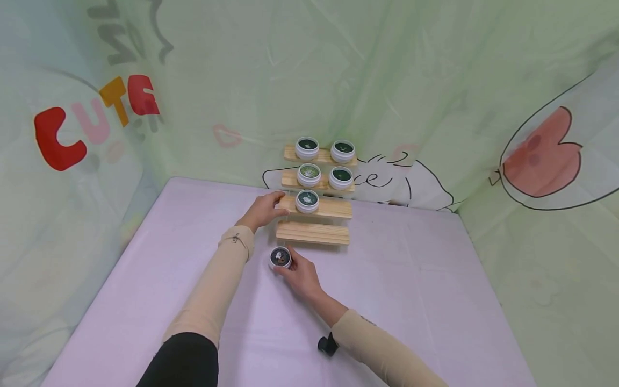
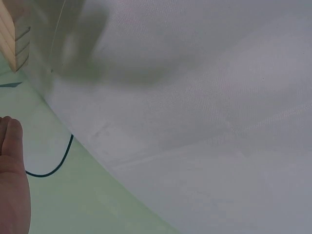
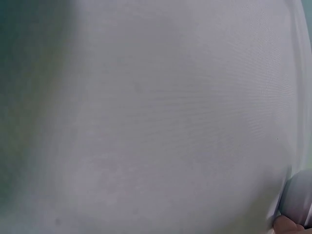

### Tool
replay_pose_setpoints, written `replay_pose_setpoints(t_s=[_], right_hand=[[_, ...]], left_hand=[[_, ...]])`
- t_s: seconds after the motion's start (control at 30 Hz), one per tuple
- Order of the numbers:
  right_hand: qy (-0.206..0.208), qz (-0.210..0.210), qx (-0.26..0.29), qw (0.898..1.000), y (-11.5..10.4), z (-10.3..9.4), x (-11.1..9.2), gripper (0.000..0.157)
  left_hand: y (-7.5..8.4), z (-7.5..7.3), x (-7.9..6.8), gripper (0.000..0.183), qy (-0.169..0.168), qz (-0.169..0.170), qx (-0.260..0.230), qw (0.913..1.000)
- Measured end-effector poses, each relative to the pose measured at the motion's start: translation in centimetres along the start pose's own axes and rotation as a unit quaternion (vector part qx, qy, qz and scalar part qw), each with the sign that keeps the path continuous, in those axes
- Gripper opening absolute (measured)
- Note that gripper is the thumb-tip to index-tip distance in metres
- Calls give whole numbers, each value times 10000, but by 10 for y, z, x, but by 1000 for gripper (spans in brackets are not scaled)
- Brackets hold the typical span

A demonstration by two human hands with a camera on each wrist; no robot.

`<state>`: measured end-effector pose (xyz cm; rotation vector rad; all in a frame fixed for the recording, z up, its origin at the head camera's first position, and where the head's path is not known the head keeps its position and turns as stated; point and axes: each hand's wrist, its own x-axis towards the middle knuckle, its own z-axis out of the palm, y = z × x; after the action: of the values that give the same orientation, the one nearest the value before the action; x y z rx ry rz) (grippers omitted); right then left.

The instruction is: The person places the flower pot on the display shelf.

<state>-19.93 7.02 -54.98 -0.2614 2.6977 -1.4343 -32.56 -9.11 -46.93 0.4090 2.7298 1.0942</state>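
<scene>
A tiered wooden display stand (image 1: 313, 233) has several small white round jars on its upper steps. My left hand (image 1: 263, 209) grips the left end of the step with a single jar (image 1: 307, 201), thumb in front and fingers behind. In the left wrist view, part of that hand (image 2: 13, 180) shows at the left edge, below a wooden step end (image 2: 17, 36). In front of the stand, my right hand (image 1: 302, 275) holds another white jar (image 1: 280, 257), dark on top with a pale and brown picture, between thumb and fingers. The right wrist view shows only fingertips against the jar's side (image 3: 298, 197).
Two jars stand on each of the two highest steps, one with a lighter green top (image 1: 309, 173). The lowest step is bare wood. A pale lilac cloth (image 1: 411, 290) covers the table, and printed green curtains (image 1: 251, 70) surround it. A small black object (image 1: 328, 345) is by the right sleeve.
</scene>
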Motion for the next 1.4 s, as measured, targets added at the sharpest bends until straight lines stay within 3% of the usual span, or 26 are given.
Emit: replay_pose_setpoints(t_s=[0.33,0.77,0.97,1.23,1.4], right_hand=[[-188,115,-57,9997,2,-14,-12,71],[-61,91,-293,9995,14,-41,-17,69],[79,65,-47,9999,10,-49,-15,64],[66,143,311,9994,-2,-65,-10,71],[260,143,457,9985,-7,-72,-8,72]], left_hand=[[-5,3,3,65,-36,-24,-49,10000],[-4,3,2,65,-34,-65,-55,10000],[-2,2,2,65,-24,-47,-19,10000],[0,0,1,65,-34,-46,87,9999],[0,-1,2,66,-67,-61,58,9999]])
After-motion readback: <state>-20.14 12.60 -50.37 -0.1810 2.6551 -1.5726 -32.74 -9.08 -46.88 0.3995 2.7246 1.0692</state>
